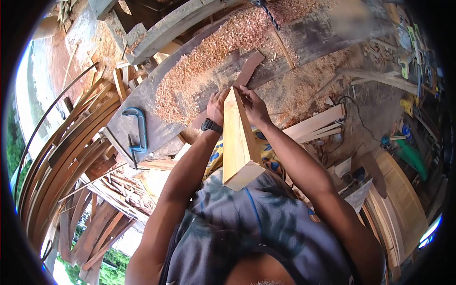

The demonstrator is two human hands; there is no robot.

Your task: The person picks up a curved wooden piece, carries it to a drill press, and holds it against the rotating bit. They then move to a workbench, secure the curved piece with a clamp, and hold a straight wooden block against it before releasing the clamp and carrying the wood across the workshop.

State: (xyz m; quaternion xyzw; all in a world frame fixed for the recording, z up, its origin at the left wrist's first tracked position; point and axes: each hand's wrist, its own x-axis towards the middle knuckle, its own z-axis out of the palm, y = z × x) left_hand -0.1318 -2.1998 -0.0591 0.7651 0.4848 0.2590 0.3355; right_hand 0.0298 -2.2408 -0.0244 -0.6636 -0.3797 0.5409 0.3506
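A long squared wooden beam (pixel 237 137) points away from my body, its near end close to my shirt. My left hand (pixel 216 107), with a black watch on the wrist, is closed against the left side of the beam's far end. On the other side, my right hand (pixel 255 107) grips the same end, with fingers partly hidden behind the wood. A flat reddish-brown wood strip (pixel 249 68) lies on the workbench (pixel 164 135) beyond my hands, passing beneath the beam.
Wood shavings (pixel 190 71) cover much of the bench. A blue C-clamp (pixel 141 130) is at the bench's left end. Curved boards (pixel 71 142) are stacked at left. A dark drill bit (pixel 270 16) shows at the top. Pale planks (pixel 318 122) lie to the right.
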